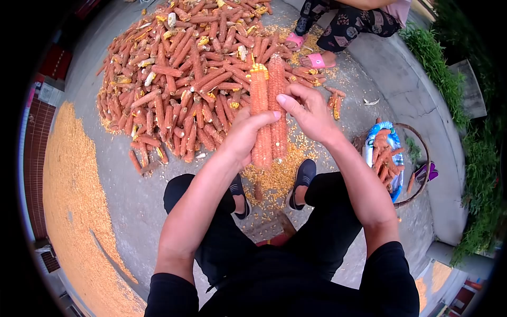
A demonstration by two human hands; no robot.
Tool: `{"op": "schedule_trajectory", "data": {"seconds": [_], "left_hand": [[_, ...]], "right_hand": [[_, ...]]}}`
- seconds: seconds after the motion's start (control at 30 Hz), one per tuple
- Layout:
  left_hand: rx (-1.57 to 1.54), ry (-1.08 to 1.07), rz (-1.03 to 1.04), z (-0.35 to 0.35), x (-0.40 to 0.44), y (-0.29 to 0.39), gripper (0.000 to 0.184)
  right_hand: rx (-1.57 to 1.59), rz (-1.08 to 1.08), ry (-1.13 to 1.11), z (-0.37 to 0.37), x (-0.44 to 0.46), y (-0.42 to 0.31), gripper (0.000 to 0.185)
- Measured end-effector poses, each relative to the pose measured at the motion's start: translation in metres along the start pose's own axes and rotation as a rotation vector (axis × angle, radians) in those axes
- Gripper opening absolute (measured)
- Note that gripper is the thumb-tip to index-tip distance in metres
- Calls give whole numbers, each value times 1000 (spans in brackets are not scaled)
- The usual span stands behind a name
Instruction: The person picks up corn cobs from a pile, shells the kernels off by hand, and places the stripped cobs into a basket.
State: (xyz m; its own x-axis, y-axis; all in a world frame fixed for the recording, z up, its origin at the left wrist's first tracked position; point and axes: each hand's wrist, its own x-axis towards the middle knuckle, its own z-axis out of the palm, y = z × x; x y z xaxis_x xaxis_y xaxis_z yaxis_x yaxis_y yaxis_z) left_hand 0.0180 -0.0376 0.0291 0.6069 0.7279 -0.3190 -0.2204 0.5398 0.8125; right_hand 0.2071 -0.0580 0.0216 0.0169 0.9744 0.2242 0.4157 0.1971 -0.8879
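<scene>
Two reddish corn cobs stand upright side by side in front of me, touching along their length. My left hand is wrapped round the left cob, which keeps some yellow kernels at its top end. The right cob looks bare of kernels, and my right hand grips it, thumb on its face. My left thumb reaches across to the right cob. Loose yellow kernels lie on the ground below, between my shoes.
A large cob pile lies ahead. Spread kernels cover the ground at left. At right stands a lined basket of cobs with a hoop handle. Another person in pink sandals crouches beyond the pile's right edge. Plants line the far right.
</scene>
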Motion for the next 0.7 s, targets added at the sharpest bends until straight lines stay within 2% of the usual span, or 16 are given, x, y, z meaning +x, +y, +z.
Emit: {"op": "schedule_trajectory", "data": {"seconds": [0.03,0.07,0.17,0.23,0.33,0.47,0.67,0.7], "left_hand": [[-7,15,2,-1,1,0,41],[-46,-22,-23,-4,2,1,41],[-114,-108,-62,-12,2,5,41],[-105,-140,-48,-11,1,7,40],[97,-60,112,-6,1,0,41],[238,-62,31,-7,1,-10,47],[-53,-353,-11,-3,-2,2,58],[-47,-319,-20,-1,-3,1,61]], "right_hand": [[-103,-21,-29,0,-1,-2,35],[-16,17,-35,1,0,1,29],[109,-67,8,2,-2,0,24],[325,-42,-2,6,0,4,20],[479,36,29,6,4,3,20],[500,126,28,8,3,-4,27],[873,195,103,-4,7,3,29],[909,199,73,-7,7,3,30]]}}
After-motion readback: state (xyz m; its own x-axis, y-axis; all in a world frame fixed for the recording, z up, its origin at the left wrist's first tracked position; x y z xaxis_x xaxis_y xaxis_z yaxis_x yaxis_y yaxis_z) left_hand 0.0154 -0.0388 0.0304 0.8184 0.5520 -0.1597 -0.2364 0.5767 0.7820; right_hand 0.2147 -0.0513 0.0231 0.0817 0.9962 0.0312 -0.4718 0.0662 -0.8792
